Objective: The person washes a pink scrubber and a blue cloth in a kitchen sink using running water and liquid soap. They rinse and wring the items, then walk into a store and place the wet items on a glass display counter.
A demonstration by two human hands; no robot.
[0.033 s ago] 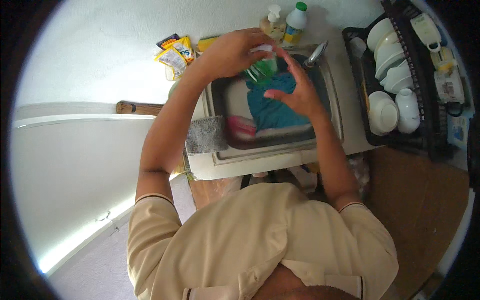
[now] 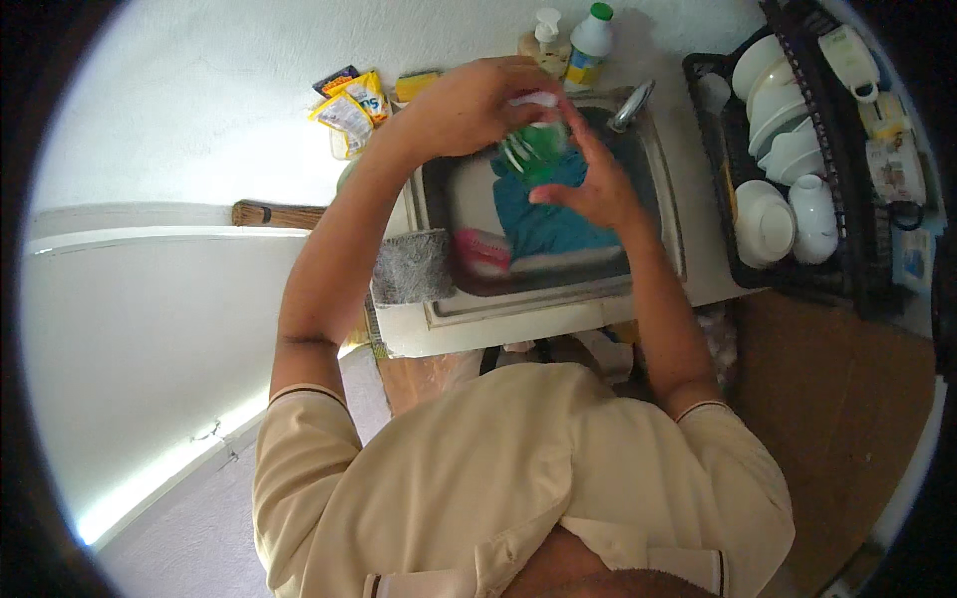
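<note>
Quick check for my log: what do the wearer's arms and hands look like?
Both arms are bare below short beige sleeves edged with a dark stripe. The left hand and right hand are ungloved, and neither wrist shows a watch or bracelet.

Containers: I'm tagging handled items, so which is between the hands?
The green container, between left hand and right hand; the pump bottle and white bottle stand by the wall.
</note>
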